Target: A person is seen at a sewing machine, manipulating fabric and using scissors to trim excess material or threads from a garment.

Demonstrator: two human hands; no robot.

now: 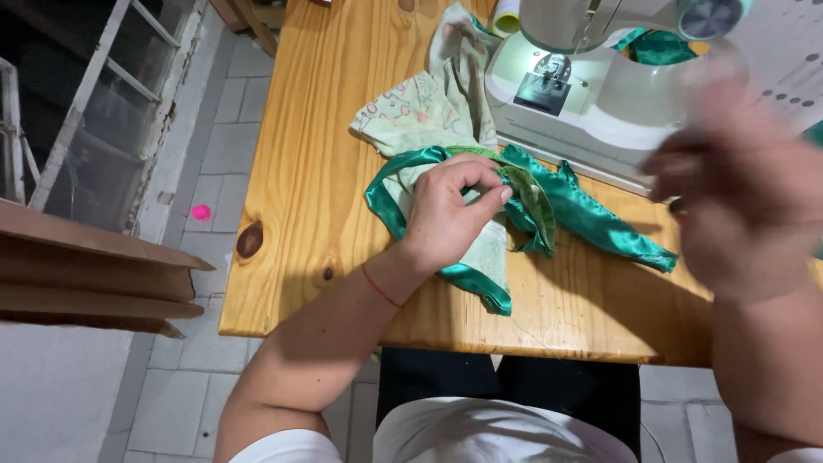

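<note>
On glossy pine, the left hand pinches shiny green satin trim — the right hand, blurred, grip unclear.

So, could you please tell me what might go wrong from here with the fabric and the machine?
1. The left hand pinches the green satin at one spot only; the slippery strip could slide or twist out of line.
2. The right hand is blurred, in fast motion beside the sewing machine, and might knock it or catch the needle area.
3. The satin's lower end lies near the table edge and may slip off.
</note>
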